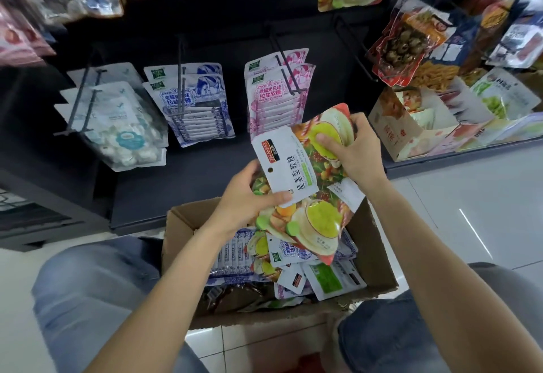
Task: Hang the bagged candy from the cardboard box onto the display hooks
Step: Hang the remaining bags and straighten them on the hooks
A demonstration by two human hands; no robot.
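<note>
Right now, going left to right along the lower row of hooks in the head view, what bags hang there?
Clear bags of white candy → blue-and-white bags → pink-and-white bags → red bags of dark snacks.

We see a pale tiled floor point(458, 226) with an open cardboard box point(379, 258) standing on it between our knees, and a black shelf base point(182, 173) carrying a small carton of snack packets point(411, 134) at its right end
</note>
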